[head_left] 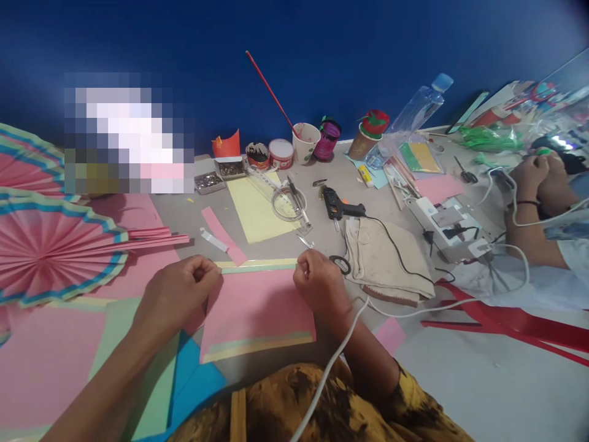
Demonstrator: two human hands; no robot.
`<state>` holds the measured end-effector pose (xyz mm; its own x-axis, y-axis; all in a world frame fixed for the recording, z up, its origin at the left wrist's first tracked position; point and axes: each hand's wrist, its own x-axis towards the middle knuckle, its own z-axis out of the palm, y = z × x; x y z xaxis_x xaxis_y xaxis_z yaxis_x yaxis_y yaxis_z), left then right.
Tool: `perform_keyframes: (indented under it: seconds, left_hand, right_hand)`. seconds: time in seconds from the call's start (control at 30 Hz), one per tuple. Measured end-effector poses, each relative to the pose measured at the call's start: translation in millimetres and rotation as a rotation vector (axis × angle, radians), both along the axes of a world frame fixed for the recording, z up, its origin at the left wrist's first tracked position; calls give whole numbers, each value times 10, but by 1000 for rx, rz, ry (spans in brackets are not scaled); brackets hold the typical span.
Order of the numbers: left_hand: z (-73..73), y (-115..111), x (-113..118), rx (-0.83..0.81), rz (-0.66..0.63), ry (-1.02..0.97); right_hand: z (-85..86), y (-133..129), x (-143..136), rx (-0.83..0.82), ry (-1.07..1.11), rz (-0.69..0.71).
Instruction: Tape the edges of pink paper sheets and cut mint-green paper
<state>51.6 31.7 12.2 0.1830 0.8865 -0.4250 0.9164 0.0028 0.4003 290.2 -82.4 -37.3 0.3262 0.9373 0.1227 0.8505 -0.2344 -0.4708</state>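
Observation:
A pink paper sheet [257, 307] lies in front of me, with pale green and yellow bands along its far and near edges. My left hand [186, 288] is closed at the far left corner, fingers pinching the banded edge. At the far right corner, my right hand [322, 285] is likewise closed on that edge. The far edge stretches straight between both hands. Just beyond it lie a pink paper strip [223, 236] and a small white strip [214, 240]. Black-handled scissors [340, 264] rest beside my right hand, partly hidden.
Pleated pink paper fans [50, 252] spread at left, near more coloured sheets [50, 362]. A hot glue gun [338, 204], beige cloth [384, 258], yellow paper [253, 205] and paint cups [306, 144] stand or lie beyond. A white cable [338, 350] crosses my right arm. Another person's hands [536, 175] are at right.

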Motion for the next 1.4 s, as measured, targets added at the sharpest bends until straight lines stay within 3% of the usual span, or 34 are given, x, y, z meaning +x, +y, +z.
perform_keyframes:
  seconds: [0.9, 1.17, 1.4]
  left_hand:
    - [5, 20, 38, -9, 2, 47]
    - [-50, 11, 35, 36, 17, 38]
    - [-7, 5, 69, 22, 22, 83]
  right_hand:
    - [6, 8, -21, -25, -55, -13]
    - [32, 25, -29, -73, -100, -7]
    - [81, 39, -42, -146, -103, -16]
